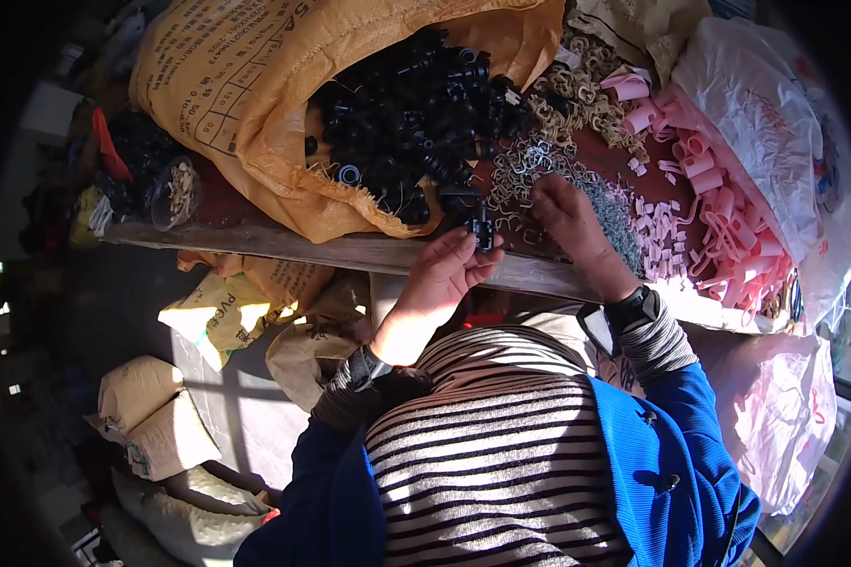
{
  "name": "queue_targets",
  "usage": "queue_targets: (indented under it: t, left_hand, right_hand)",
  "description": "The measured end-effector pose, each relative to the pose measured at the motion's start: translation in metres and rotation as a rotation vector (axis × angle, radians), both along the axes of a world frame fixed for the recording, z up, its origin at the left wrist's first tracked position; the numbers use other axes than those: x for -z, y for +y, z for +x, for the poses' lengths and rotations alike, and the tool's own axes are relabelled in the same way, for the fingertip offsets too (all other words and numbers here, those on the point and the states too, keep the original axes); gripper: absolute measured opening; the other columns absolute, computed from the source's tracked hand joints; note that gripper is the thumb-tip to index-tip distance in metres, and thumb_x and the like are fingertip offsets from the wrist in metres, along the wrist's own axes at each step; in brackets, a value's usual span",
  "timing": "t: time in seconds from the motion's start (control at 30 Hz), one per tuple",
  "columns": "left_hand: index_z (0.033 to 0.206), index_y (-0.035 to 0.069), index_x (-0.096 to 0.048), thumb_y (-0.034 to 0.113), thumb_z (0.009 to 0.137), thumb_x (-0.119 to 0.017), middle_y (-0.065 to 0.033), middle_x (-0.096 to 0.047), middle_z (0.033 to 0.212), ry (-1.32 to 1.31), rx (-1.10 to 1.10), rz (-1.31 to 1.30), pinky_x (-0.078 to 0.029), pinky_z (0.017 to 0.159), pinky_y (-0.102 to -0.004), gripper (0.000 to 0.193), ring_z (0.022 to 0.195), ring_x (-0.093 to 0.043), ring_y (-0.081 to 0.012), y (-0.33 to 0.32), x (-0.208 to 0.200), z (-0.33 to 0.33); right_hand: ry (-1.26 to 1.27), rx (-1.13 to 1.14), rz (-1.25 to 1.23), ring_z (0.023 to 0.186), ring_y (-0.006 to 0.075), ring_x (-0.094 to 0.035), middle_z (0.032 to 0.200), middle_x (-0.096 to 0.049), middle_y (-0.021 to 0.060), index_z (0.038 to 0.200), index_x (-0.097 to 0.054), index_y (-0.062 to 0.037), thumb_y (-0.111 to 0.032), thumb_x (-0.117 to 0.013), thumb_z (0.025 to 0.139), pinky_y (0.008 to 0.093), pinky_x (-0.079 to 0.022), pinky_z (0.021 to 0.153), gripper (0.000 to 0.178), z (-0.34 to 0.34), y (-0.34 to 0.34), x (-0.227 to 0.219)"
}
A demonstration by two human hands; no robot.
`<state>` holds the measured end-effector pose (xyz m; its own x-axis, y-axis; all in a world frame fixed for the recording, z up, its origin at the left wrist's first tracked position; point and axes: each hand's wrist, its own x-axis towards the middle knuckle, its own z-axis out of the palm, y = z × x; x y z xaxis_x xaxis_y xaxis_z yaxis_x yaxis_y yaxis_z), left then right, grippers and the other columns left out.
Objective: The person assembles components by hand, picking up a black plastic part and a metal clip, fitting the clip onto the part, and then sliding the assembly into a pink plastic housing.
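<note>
My left hand is closed at the table's front edge, its thumb and fingers gripping a small black plastic fitting. My right hand hangs over a heap of small silvery metal clips. Its fingers are curled together, and whatever may be between them is hidden. Behind my left hand, many similar black fittings spill from the mouth of an orange woven sack.
Right of the clips lie small pink pieces and larger pink plastic parts beside a white plastic bag. Beige rings sit farther back. A clear cup stands at left. The wooden table edge runs before me; filled sacks rest on the floor.
</note>
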<state>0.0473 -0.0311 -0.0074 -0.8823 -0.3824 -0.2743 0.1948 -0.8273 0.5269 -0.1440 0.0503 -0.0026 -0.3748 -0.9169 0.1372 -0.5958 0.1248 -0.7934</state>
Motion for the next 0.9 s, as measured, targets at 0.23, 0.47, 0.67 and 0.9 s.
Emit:
queue_targets:
  t: [0.23,0.47,0.67,0.9]
  left_hand:
    - [0.102,0.008,-0.049,0.017,0.085,-0.046,-0.0114,-0.055,0.100,-0.012,-0.025,-0.021,-0.044,0.073,-0.0266,0.020,0.089,-0.055,-0.0179,0.003,0.001,-0.003]
    - [0.107,0.005,-0.047,0.019,0.084,-0.047,-0.0103,-0.052,0.104,0.010,-0.025,-0.072,-0.043,0.078,-0.0287,0.027,0.101,-0.048,-0.0203,0.004,0.001,-0.003]
    - [0.107,0.005,-0.047,0.019,0.083,-0.048,-0.0105,-0.052,0.105,0.008,-0.045,-0.074,-0.042,0.080,-0.0295,0.028,0.102,-0.048,-0.0203,0.006,0.003,-0.003]
    - [0.105,0.005,-0.048,0.014,0.084,-0.047,-0.0085,-0.054,0.102,0.058,-0.077,-0.025,-0.042,0.081,-0.0296,0.023,0.100,-0.050,-0.0177,0.008,0.003,-0.006]
  right_hand:
    - [-1.141,0.073,-0.029,0.047,0.0059,-0.043,0.071,-0.057,0.0054,0.085,-0.049,-0.0034,-0.010,-0.047,0.084,0.0172,-0.035,0.043,0.007,0.018,0.007,-0.006]
    - [-1.110,0.152,-0.015,0.047,0.0057,-0.040,0.068,-0.055,0.0036,0.086,-0.049,-0.0049,-0.009,-0.049,0.083,0.0161,-0.031,0.043,0.006,0.032,0.011,-0.007]
    - [-0.983,0.124,-0.075,0.047,0.0037,-0.038,0.066,-0.053,0.0017,0.082,-0.053,-0.0048,-0.010,-0.051,0.082,0.0150,-0.028,0.043,0.006,0.027,0.017,-0.003]
    - [-1.060,0.095,-0.104,0.047,0.0026,-0.035,0.065,-0.052,0.0004,0.079,-0.055,-0.0044,-0.012,-0.052,0.082,0.0147,-0.027,0.042,0.009,0.033,0.019,-0.006]
